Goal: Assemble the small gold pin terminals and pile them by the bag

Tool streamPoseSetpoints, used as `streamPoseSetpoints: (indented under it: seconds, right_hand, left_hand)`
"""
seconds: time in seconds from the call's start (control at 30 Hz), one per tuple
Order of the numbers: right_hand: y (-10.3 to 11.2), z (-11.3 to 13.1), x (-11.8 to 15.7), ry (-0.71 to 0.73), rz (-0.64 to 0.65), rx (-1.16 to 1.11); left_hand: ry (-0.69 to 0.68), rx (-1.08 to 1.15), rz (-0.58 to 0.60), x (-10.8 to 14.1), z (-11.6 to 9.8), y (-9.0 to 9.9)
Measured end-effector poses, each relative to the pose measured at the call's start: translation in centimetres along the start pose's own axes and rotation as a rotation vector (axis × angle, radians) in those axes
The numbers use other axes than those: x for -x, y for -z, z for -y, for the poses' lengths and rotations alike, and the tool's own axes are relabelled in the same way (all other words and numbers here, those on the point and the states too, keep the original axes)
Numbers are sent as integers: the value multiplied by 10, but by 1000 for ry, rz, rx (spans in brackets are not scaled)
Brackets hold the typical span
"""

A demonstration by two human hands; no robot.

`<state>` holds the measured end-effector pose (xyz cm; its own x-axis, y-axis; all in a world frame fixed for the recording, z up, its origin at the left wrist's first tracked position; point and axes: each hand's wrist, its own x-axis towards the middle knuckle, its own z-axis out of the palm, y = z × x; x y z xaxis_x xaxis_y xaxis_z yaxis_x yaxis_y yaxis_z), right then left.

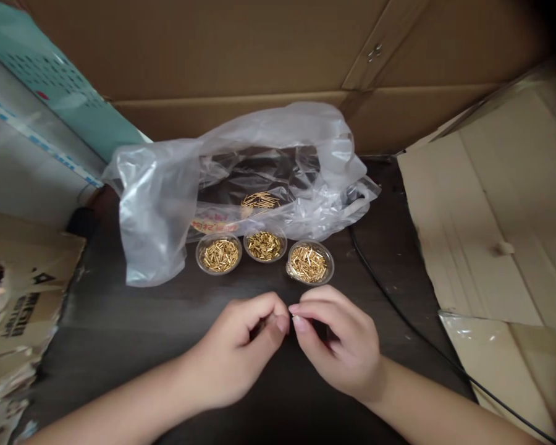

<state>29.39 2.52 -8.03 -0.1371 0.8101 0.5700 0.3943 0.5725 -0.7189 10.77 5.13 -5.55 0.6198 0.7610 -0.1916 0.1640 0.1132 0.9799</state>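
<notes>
My left hand [254, 346] is closed in a pinch, thumb against the curled fingers; anything between them is hidden. Close to its right, the thumb and index finger of my right hand [336, 343] pinch something too small to make out. The fingertips of both hands almost meet. Just beyond them stand three clear round cups with small gold-coloured pins: a left cup [219, 254], a middle cup [264, 245] and a right cup [308, 262]. Longer gold pins [261, 201] lie in a loose pile on a crumpled clear plastic bag [160, 204] behind the cups.
Cardboard [241, 55] walls off the back of the dark table [120, 321]. More cardboard [472, 216] stands at the right, and a torn carton [23, 309] at the left. A black cable [398, 307] runs along the right side.
</notes>
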Motion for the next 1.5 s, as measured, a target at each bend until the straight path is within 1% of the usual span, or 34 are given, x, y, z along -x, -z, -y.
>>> streamPoseSetpoints:
  seconds: [0.1,0.17,0.3,0.37,0.43,0.5,0.6,0.77,0.87,1.03,1.1,1.27,1.4,1.5]
  right_hand:
    - [-2,-2,1,-4,29,-24]
    - [-2,-4,3,-3,78,-13]
    - [-2,-7,6,18,214,51]
    - [-2,-7,7,34,234,82]
    - [-2,-6,7,35,193,97]
    - [0,-5,7,49,111,109]
    - [2,-3,5,96,11,122]
    - [1,-3,2,150,4,38]
    - [-1,-3,4,139,-5,4]
    - [-3,-5,7,105,-62,-32]
    - [-1,-5,7,117,-45,-54]
    - [2,-5,5,187,58,-84]
    - [0,-8,6,130,93,-166]
    - [0,-8,6,113,89,-118]
  left_hand:
    - [-6,-58,-86,0,-4,0]
    - [-14,-87,-133,0,-5,-1]
    - [4,-124,-149,4,-3,0]
    - [9,-126,-146,6,0,2]
    - [-12,-97,-149,6,4,5]
    - [-40,1,-163,4,9,8]
    - [-25,118,-142,3,15,11]
    - [-26,141,-136,5,16,9]
    - [-42,133,-130,5,16,7]
    - [-61,151,-121,4,17,8]
    - [-64,152,-110,4,17,9]
    - [-64,132,-66,6,14,10]
    - [-42,139,-32,8,13,9]
    - [-19,170,-18,8,13,9]
